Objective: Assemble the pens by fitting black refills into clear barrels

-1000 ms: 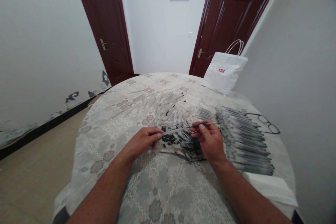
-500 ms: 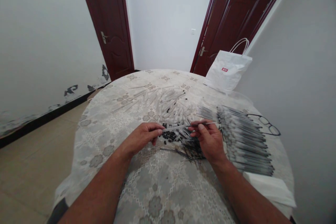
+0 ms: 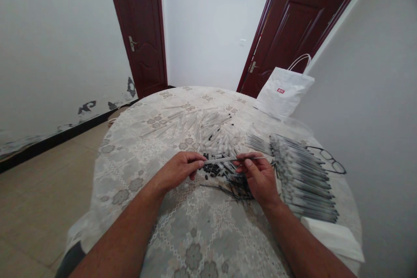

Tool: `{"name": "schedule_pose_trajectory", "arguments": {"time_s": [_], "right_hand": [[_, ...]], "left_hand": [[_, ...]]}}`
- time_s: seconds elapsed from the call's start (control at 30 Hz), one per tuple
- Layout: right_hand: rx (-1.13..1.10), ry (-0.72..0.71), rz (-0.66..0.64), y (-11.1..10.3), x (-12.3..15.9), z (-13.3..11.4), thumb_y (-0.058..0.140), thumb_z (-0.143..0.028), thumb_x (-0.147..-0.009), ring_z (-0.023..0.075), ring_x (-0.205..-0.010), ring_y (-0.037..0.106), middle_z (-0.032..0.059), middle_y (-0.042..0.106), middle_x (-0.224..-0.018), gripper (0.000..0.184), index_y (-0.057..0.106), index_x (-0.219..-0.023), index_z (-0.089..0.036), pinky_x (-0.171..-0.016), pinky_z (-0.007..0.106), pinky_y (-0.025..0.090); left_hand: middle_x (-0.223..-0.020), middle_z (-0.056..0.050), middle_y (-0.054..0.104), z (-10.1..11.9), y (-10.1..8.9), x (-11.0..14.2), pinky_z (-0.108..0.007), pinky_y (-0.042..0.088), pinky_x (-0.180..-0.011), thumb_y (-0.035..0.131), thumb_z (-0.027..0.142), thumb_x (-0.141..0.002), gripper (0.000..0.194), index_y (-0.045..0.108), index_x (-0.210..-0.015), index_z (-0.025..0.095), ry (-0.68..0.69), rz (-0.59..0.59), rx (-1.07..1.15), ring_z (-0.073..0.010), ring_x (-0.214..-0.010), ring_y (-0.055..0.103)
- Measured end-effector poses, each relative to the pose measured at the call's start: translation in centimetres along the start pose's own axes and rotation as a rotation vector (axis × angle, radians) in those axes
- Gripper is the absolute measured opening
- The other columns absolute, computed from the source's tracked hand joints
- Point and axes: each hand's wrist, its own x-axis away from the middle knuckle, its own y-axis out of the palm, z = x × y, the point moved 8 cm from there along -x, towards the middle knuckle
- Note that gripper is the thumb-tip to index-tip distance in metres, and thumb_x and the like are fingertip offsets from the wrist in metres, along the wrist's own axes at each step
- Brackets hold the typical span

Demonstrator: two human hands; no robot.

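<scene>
My left hand (image 3: 182,168) pinches the left end of a translucent white pen barrel (image 3: 219,161) between thumb and fingers. At its other end, my right hand (image 3: 261,179) grips a thin dark pen refill (image 3: 257,157) in line with the barrel. Fingers partly hide where the two meet, so I cannot tell how far the refill is inside. Beneath the hands lie small black caps (image 3: 213,169) and a loose pile of dark refills (image 3: 239,186). Beyond them spreads a heap of clear barrels (image 3: 211,126).
Right of my right hand, filled pens (image 3: 306,178) lie stacked in a row beside black-framed glasses (image 3: 335,166). A white paper bag (image 3: 283,91) stands at the back right. Folded white paper (image 3: 335,239) lies at the near right. A patterned cloth (image 3: 130,208) covers the round table.
The right hand has moved slightly left, and less of the refill sticks out to the right of its fingers. The left hand keeps its pinch on the barrel. The camera view has shifted a little.
</scene>
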Motion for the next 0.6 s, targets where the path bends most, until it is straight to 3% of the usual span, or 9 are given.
{"name": "schedule_pose_trajectory", "arguments": {"time_s": [0.33,0.6], "right_hand": [[-0.141,-0.018,0.093,-1.3,-0.4,-0.2,0.07,-0.029,-0.086,0.0184,-0.081,0.072,0.0038,0.072,-0.096,0.015,0.063,-0.096,-0.021,-0.06,0.026,0.058],[-0.124,-0.025,0.115,-1.4,-0.6,-0.1,0.071,-0.029,-0.085,0.0184,-0.082,0.072,0.004,0.071,-0.097,0.015,0.063,-0.095,-0.021,-0.06,0.026,0.059]], "left_hand": [[-0.063,0.0,0.061,-0.1,-0.7,0.0,-0.025,0.042,-0.057,0.061,0.041,-0.083,0.035,0.073,-0.105,0.016,0.018,0.049,0.055,-0.0131,-0.055,0.054],[-0.062,0.0,0.062,-0.3,-0.5,0.1,-0.026,0.042,-0.059,0.059,0.04,-0.086,0.035,0.073,-0.108,0.017,0.052,0.032,0.027,-0.0136,-0.056,0.055]]}}
